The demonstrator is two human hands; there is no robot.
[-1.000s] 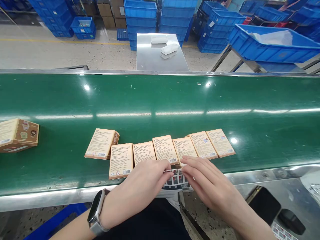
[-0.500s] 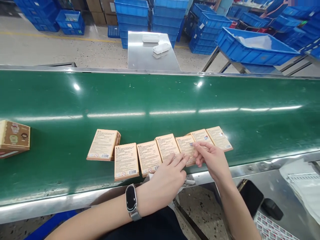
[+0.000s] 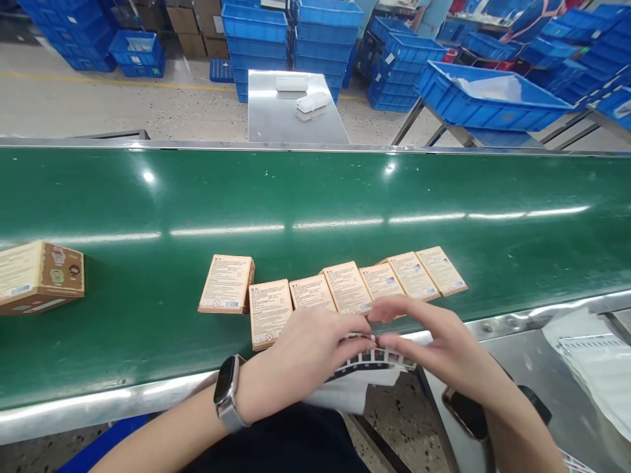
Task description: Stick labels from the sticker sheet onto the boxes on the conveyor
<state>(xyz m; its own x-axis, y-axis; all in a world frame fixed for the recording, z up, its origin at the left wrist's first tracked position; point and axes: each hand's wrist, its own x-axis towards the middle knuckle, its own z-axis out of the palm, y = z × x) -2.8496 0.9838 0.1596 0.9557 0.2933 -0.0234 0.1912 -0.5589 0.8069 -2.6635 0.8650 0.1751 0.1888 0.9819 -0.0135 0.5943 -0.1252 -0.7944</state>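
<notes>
My left hand (image 3: 310, 348), with a smart band on its wrist, grips a sheet of stickers (image 3: 367, 360) between thumb and fingers at the belt's near edge. White backing paper (image 3: 345, 389) hangs below it. My right hand (image 3: 434, 341) is at the sheet's right side, thumb and fingers apart, the thumb by the sheet's top edge. Behind both hands lies a row of small beige printed boxes (image 3: 345, 286). A small coloured sticker (image 3: 390, 280) shows on one box, and the two boxes right of it bear similar ones. My left hand partly hides the nearer boxes.
The green conveyor belt (image 3: 221, 197) runs across the view. Another box (image 3: 44, 279) lies far left. At right, a metal side table (image 3: 522, 355) holds a phone (image 3: 463, 414) and papers (image 3: 591, 368). Blue crates (image 3: 493, 98) stand beyond the belt.
My hands have drawn back from the boxes to the belt's near edge, where the sticker sheet now shows. A sticker is now plain on the box that my right hand was touching. The boxes appear further right.
</notes>
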